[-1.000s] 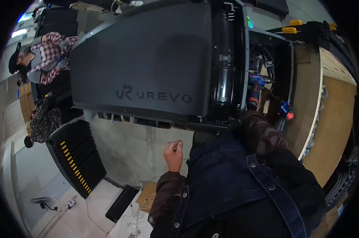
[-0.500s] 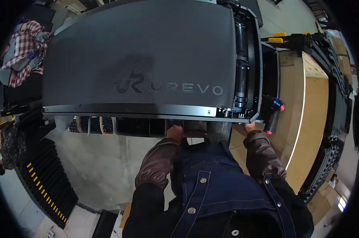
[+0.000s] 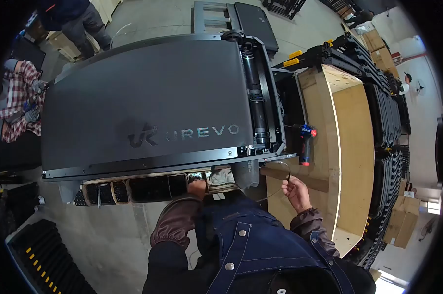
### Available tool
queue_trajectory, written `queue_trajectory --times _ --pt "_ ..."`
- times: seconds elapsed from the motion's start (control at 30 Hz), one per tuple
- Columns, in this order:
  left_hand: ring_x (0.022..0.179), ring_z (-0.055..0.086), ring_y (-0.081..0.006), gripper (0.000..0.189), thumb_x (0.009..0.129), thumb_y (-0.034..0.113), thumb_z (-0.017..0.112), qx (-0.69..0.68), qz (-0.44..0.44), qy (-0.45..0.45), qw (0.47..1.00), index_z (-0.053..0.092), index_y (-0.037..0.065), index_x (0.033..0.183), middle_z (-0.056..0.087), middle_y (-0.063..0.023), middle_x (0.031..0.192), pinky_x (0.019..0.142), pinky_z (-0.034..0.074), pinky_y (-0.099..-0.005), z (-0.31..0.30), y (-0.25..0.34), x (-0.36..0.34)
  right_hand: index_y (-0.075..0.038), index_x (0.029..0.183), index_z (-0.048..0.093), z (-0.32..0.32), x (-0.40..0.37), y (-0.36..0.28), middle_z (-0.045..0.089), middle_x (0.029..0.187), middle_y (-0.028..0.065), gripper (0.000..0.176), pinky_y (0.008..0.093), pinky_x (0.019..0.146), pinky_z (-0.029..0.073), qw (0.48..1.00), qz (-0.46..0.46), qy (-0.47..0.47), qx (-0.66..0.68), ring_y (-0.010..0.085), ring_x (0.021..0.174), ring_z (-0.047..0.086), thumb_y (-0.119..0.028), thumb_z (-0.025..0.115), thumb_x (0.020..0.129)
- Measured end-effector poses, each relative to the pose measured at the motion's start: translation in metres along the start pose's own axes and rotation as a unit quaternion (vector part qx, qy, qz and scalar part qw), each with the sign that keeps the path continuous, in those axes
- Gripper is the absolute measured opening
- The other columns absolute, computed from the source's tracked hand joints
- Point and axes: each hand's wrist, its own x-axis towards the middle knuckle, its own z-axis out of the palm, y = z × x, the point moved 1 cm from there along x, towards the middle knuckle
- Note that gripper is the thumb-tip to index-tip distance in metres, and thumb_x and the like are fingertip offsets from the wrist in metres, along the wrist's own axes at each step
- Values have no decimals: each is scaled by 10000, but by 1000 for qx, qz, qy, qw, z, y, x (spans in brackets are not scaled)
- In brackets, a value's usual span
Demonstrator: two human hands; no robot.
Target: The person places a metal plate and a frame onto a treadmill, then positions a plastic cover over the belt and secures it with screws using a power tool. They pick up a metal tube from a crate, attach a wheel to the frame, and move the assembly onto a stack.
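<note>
My right hand (image 3: 297, 195) is raised beside the wooden crate, thumb and fingers pinched on a thin dark cable (image 3: 286, 169) that loops up toward the treadmill's edge. My left hand (image 3: 197, 188) is at a row of parts bins (image 3: 150, 188) below the near side of the treadmill, its fingers curled down over a bin of small shiny parts (image 3: 197, 175). What those fingers hold is hidden. The treadmill (image 3: 148, 108), dark grey with UREVO lettering, lies in front of me with its roller (image 3: 257, 105) exposed at the right end.
A cordless screwdriver (image 3: 306, 144) rests by the crate (image 3: 334, 147) on the right. Black frames (image 3: 383, 112) are stacked beyond it. A person in a checked shirt (image 3: 23, 98) works at the far left, and another person (image 3: 79, 24) stands behind the treadmill.
My right hand has come out from beneath the treadmill's edge and now shows a cable in its fingers. My left hand has shifted slightly along the bins. The view has turned and widened.
</note>
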Motion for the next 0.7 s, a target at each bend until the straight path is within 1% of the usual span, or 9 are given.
queue_trajectory --times 0.07,0.17,0.23,0.3,0.43,0.47,0.57,0.63,0.7 --pt "641 695 -289 105 804 178 641 12 20 29 999 646 127 712 662 -86 687 548 561 -433 1 -2 -1 -35 1151 623 1 -5 1 723 978 129 205 324 751 583 1000 -9 -22 -3 223 846 716 -163 597 993" --pt "639 694 -286 103 798 177 644 41 -12 29 999 654 129 707 662 -86 678 547 562 -430 11 -3 -3 -26 1144 621 13 -13 -3 724 965 142 196 326 742 583 998 -20 -62 -21 231 831 721 -148 593 994" --pt "632 690 -282 97 792 166 646 31 6 0 1000 658 120 707 651 -89 659 528 558 -432 10 -4 -5 -20 1140 619 28 -17 -9 722 956 147 190 324 735 583 996 -24 -82 -32 234 821 722 -136 592 993" --pt "636 691 -287 102 793 163 646 31 -3 24 999 659 113 705 648 -92 655 527 558 -437 11 -2 -5 -8 1133 610 48 -22 -15 718 943 153 171 318 722 582 984 -26 -148 -94 235 813 722 -98 586 990" --pt "661 701 -299 122 800 162 647 18 -21 61 998 661 95 699 643 -108 656 542 565 -440 -2 3 -5 -4 1108 616 73 -21 -17 714 907 139 139 298 688 581 965 -28 -200 -167 221 786 725 -75 573 996" --pt "720 714 -360 115 842 144 632 12 -84 -3 996 691 106 751 690 -147 744 617 581 -489 1 2 -3 1 1123 614 79 -19 -17 716 923 133 149 297 711 581 957 -26 -221 -186 196 803 714 -80 593 999" --pt "818 696 -427 145 869 171 624 -67 -213 -54 973 723 73 827 705 -186 824 715 579 -520 0 -10 -9 9 1115 621 102 -11 -14 719 906 123 144 285 694 581 927 -36 -267 -262 182 780 712 -47 607 983" --pt "870 693 -439 164 884 200 622 -114 -249 -75 959 732 79 869 719 -206 900 768 573 -529 -12 -11 -12 23 1102 626 117 -5 -6 725 902 118 143 275 686 581 911 -27 -303 -278 170 774 714 -23 618 966" --pt "922 690 -444 169 893 226 629 -114 -250 -56 960 731 91 901 726 -210 956 801 567 -537 -17 -5 -19 31 1103 625 131 -1 -1 725 906 111 153 272 688 578 890 -29 -345 -297 165 788 716 -36 621 966"
